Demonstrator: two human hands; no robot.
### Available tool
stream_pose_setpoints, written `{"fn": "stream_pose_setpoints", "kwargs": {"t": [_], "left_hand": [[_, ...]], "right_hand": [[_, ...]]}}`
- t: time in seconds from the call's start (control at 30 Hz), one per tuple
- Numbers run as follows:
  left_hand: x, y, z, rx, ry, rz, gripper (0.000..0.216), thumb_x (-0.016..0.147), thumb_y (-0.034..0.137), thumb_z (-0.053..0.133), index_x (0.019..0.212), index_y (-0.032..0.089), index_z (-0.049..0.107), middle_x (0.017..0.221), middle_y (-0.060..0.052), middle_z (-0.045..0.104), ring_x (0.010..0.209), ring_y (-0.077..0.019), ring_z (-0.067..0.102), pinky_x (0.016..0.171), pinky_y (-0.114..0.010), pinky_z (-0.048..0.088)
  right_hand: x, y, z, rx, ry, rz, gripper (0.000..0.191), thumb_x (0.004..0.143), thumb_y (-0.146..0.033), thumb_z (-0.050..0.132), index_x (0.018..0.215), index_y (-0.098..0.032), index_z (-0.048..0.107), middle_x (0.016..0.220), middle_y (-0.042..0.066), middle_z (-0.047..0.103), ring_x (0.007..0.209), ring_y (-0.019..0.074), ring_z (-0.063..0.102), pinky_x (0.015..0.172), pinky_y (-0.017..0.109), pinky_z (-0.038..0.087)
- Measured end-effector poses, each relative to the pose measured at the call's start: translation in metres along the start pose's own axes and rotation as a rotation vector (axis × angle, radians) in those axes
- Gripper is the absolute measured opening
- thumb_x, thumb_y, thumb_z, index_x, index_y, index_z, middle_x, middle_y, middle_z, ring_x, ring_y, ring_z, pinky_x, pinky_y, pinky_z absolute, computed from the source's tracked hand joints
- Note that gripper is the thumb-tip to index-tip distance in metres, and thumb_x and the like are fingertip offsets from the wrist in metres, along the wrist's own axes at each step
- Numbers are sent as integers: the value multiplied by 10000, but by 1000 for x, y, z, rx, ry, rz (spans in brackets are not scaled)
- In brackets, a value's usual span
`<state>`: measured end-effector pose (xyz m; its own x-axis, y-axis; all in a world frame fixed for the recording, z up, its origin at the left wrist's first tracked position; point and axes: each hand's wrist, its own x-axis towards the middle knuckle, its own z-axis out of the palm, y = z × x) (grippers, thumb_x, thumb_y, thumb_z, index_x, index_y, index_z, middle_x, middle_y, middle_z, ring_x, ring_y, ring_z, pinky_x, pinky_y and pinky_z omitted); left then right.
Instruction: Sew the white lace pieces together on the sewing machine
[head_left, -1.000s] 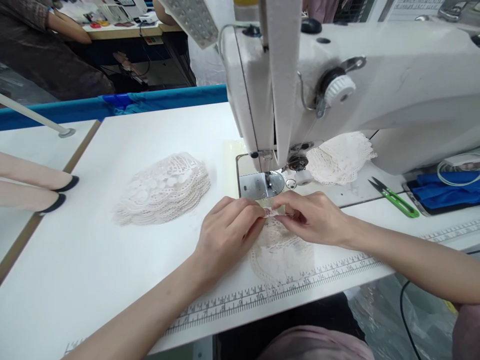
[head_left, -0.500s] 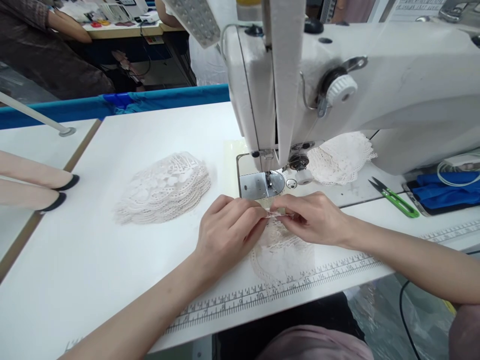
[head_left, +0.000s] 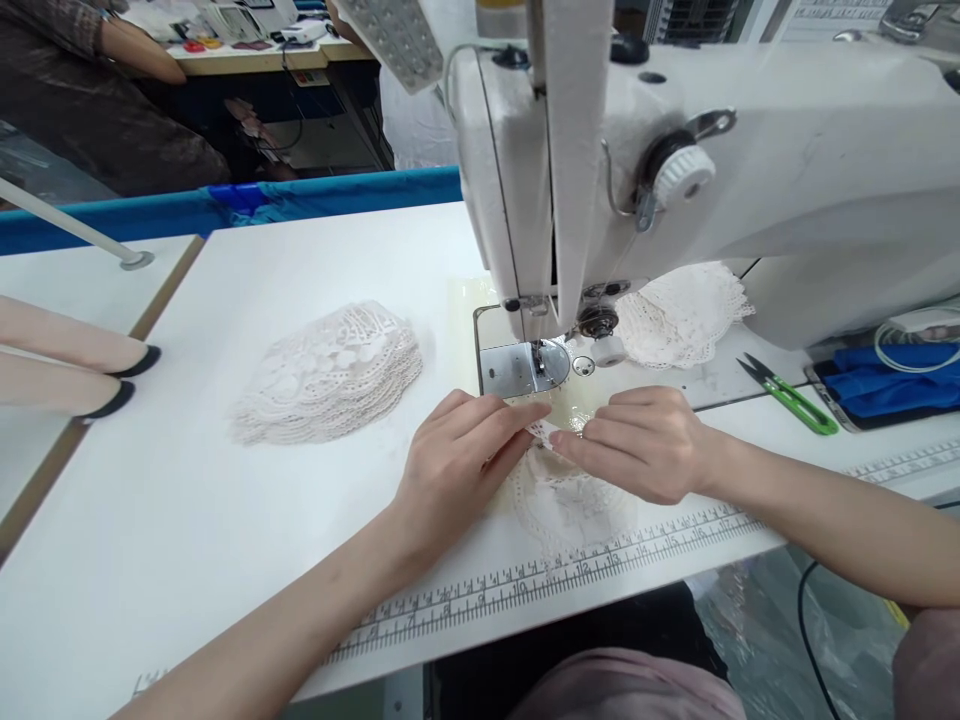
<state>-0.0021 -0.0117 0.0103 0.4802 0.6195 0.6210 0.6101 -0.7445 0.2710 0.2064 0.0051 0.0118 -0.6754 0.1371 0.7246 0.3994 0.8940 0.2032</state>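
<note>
Between my two hands, just in front of the sewing machine's needle plate [head_left: 510, 371], is a white lace piece [head_left: 574, 510]. My left hand [head_left: 469, 450] pinches its upper edge from the left, thumb and forefinger together. From the right, my right hand [head_left: 645, 445] grips the same edge with curled fingers. The lace hangs down over the table toward the printed ruler, and its upper edge is partly hidden by my fingers. Above my hands stands the white sewing machine [head_left: 517, 200], its presser foot [head_left: 538, 358] apart from the lace.
A stack of lace pieces [head_left: 337, 375] lies left on the table. More lace [head_left: 686, 315] sits behind the needle, under the machine arm. Green thread snips [head_left: 791, 395] and a phone with blue cloth [head_left: 892, 380] lie at right. A person's arm [head_left: 139, 50] shows across the table.
My right hand has turned and its fingers have curled in more. My left forefinger has stretched further right along the lace edge. The lace has shifted slightly right.
</note>
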Motion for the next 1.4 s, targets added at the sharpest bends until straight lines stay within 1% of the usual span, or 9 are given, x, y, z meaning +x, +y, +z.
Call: {"fn": "stream_pose_setpoints", "kwargs": {"t": [0.1,0.27,0.33,0.5,0.63,0.77,0.9,1.07,1.4], "left_hand": [[2,4,-5,-143,-62,-117,112,852,100,618,835,206,651,698,30,669,604,-98,583,538,-229,460],[9,16,-15,-762,-535,-413,98,842,159,646,768,219,673,649,43,688,527,-94,606,448,-201,456],[9,17,-12,-713,-548,-421,122,860,193,626,748,220,666,621,42,674,515,-104,588,458,-228,445],[0,6,8,-5,-235,-207,40,854,213,631,818,213,648,753,15,692,646,-153,608,636,-337,400],[-4,3,14,257,-98,42,133,844,194,660,976,191,642,928,-35,719,796,-204,636,712,-377,392],[-6,6,10,410,-70,277,125,847,106,638,945,182,659,1119,-44,715,891,-213,649,749,-391,388],[-7,8,7,441,-161,251,152,906,169,584,1036,203,655,1152,-21,706,966,-217,650,750,-389,387],[-7,7,8,402,-184,214,206,910,186,578,1106,163,642,1162,-66,700,1032,-228,655,777,-400,396],[-2,3,14,454,-190,137,248,932,248,561,1145,150,644,1178,-56,690,1096,-210,643,833,-399,395]], "right_hand": [[2,0,-8,138,-67,70,219,910,-154,561,708,-187,638,506,-74,561,429,50,437,373,205,319],[15,10,-35,985,-576,623,147,908,-282,599,839,-184,684,536,-74,579,433,45,489,405,171,373],[17,14,-36,1097,-672,757,167,909,-299,593,843,-181,692,492,-84,542,402,47,477,392,172,358],[2,17,-2,594,-479,759,140,902,-220,597,838,-169,711,625,-36,663,517,67,569,532,207,425],[-8,14,18,353,-433,641,176,929,-227,561,863,-175,716,757,-11,723,625,101,640,521,210,410],[-9,15,21,125,-405,529,209,952,-235,517,899,-188,714,774,-23,723,543,88,581,441,214,306],[-10,24,18,-63,-447,520,287,976,-301,474,897,-186,726,793,13,713,490,81,512,422,235,243],[-6,23,7,-177,-418,446,302,974,-285,462,910,-188,741,589,-12,626,403,67,372,401,254,180],[0,4,9,-222,-615,446,325,984,-329,446,1057,-155,711,1007,45,711,661,134,572,448,302,213]]}}
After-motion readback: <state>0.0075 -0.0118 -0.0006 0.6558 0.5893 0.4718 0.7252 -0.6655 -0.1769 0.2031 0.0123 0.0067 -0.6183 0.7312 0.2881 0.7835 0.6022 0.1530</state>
